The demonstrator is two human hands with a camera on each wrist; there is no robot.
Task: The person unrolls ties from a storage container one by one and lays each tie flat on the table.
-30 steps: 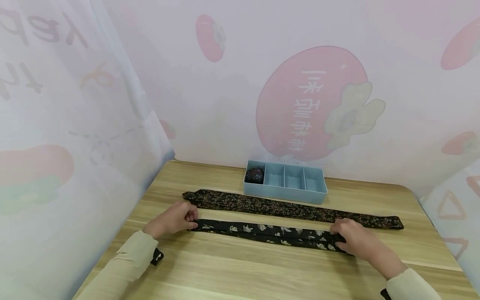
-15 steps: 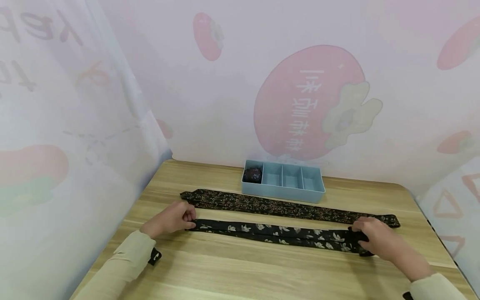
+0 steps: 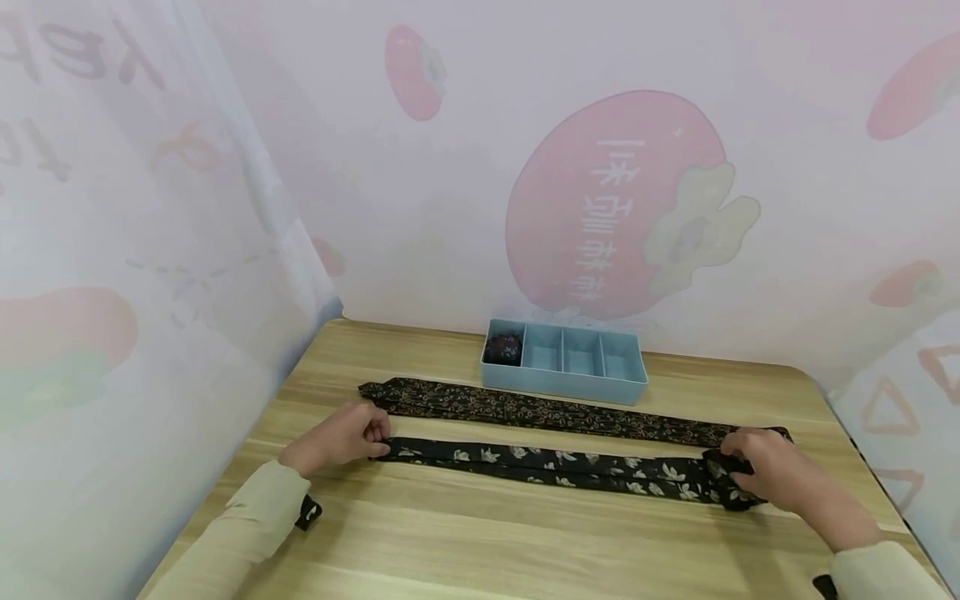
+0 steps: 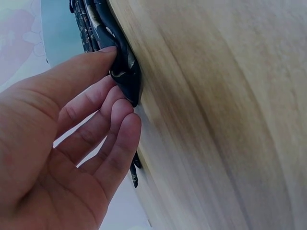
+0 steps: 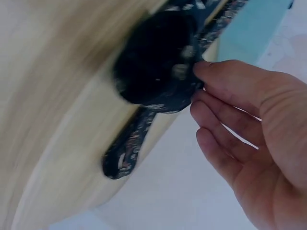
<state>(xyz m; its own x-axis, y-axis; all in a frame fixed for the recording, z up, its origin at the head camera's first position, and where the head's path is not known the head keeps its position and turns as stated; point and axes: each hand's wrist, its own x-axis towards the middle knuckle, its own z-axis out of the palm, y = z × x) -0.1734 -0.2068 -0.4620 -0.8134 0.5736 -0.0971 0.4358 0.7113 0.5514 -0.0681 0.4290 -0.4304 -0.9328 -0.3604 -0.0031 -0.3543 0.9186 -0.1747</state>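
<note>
A black necktie with pale flowers [image 3: 540, 468] lies lengthwise across the table, doubled over on itself. At its left end my left hand [image 3: 341, 437] pinches the fabric between thumb and fingers; the left wrist view shows the pinched tip [image 4: 127, 79] touching or nearly touching the wood. My right hand [image 3: 780, 477] pinches the other end, where the cloth stands up in a loose dark loop [image 5: 156, 60], blurred in the right wrist view. Just behind it, a second black necktie with a small orange pattern [image 3: 517, 408] lies flat and folded, its right end partly covered by my right hand.
A light blue box [image 3: 562, 382] with several compartments stands at the back of the wooden table [image 3: 480, 550], against a printed curtain [image 3: 450, 208]. Its leftmost compartment holds a dark patterned bundle [image 3: 504, 350]. Another curtain hangs along the left side.
My right hand has moved to the right along the flowered necktie, and more of the cloth shows beside it. A loop now stands at that end. The left hand keeps its pinch in place.
</note>
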